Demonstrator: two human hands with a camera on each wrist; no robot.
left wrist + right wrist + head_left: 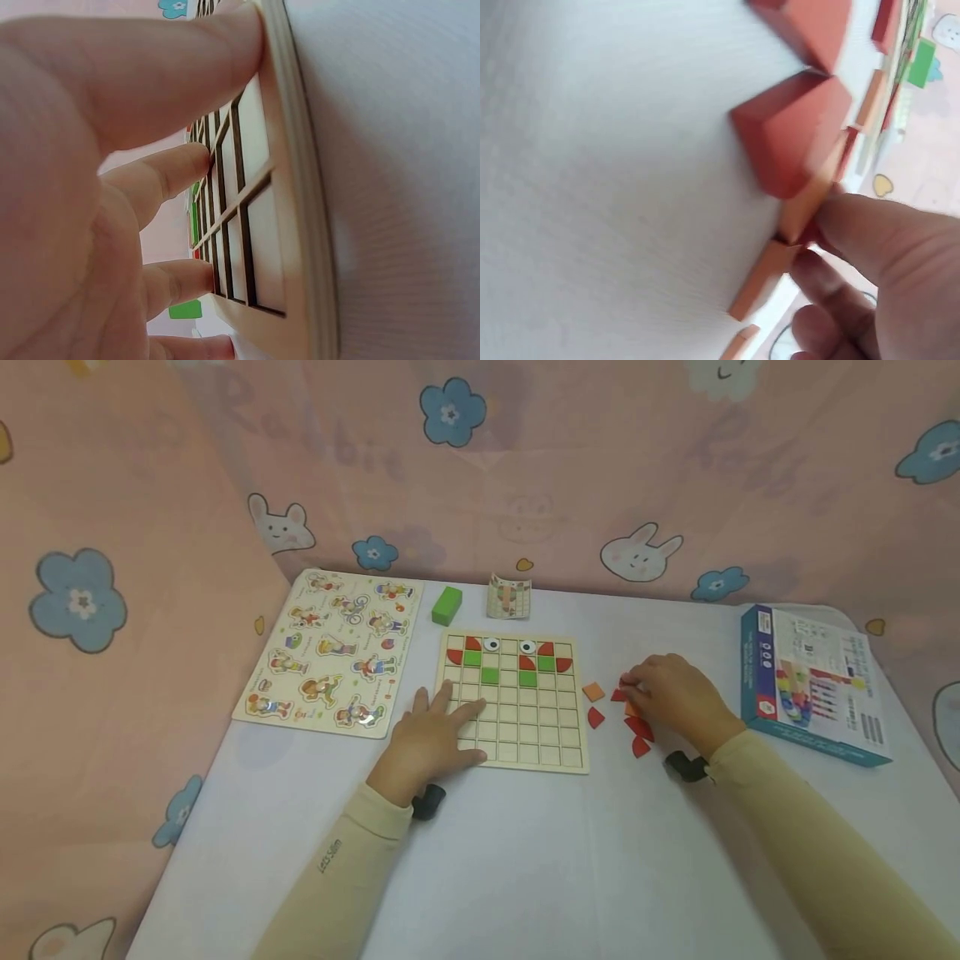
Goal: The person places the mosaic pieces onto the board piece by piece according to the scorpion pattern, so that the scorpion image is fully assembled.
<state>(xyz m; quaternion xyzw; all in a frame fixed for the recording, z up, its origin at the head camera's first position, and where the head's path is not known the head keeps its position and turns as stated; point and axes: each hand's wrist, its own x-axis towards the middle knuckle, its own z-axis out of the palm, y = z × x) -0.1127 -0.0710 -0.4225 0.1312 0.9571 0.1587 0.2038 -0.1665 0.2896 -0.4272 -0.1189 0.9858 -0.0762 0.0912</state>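
My left hand [429, 739] rests with spread fingers on the lower left of a wooden grid board [517, 754]. The left wrist view has its thumb lying on the rim of the board [296, 195]. Set in the board's upper rows are red quarter-circle pieces, green square tiles [490, 676] and two round eye pieces [528, 647]. To the right of the board, my right hand [678, 697] pinches a red piece [810, 234] between thumb and forefinger, over a loose group of red quarter-circles [640, 746] and orange squares [593, 692]. Its fingers hide part of that group.
A picture puzzle board [330, 652] with figures lies at the left. Behind the grid board are a green block [447, 606] and a small pattern card [509, 597]. A boxed toy set [813, 685] lies at the right, beyond my right hand.
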